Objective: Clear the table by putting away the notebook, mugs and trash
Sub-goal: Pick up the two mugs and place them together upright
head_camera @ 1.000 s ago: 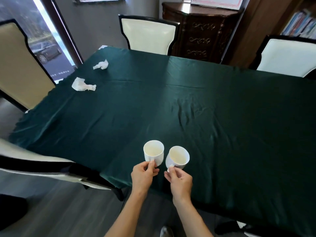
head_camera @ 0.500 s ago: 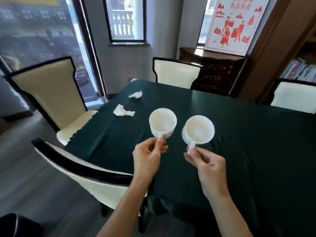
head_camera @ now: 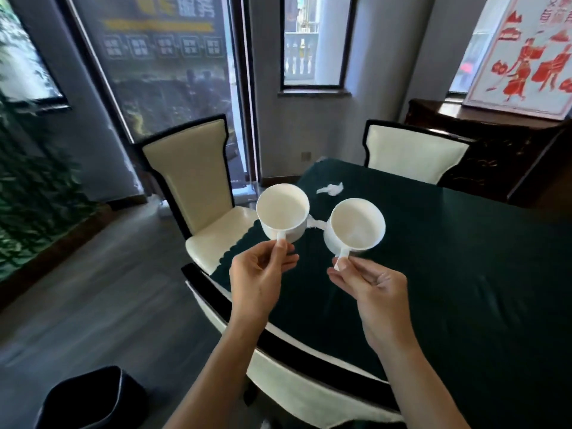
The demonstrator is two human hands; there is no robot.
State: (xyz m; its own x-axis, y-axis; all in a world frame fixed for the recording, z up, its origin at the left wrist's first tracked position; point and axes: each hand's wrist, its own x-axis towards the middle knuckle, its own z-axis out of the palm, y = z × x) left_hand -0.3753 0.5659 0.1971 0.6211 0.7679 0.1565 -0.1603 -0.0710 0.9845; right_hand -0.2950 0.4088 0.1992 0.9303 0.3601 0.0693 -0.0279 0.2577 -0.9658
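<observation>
I hold two empty white mugs in the air above the table's left edge. My left hand pinches the handle of the left mug. My right hand grips the handle of the right mug. Both mugs tilt their openings toward me. The table has a dark green cloth. One crumpled white tissue lies near its far left corner. A second tissue peeks out between the two mugs. No notebook is in view.
A black waste bin stands on the floor at the lower left. Cream chairs with black frames stand close below my arms, at the left and at the far end. A dark wooden cabinet is at the back right.
Both mugs have been lifted off the table and raised in my hands. My view has swung up and to the left, bringing the floor, the bin and the windows into sight.
</observation>
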